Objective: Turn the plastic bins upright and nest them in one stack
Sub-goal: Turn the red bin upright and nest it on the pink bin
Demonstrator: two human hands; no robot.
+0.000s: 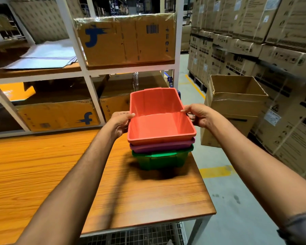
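Outstretched arms; left grip, right grip curled.

Left hand and right hand were bare, forearms too. Dark grey sleeve, rumpled at its hem, covered the right upper arm.

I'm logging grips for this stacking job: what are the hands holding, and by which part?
Both hold the orange bin: the left hand grips its left rim, and the right hand grips its right rim.

one head-worn view looks forward and down, close over the table.
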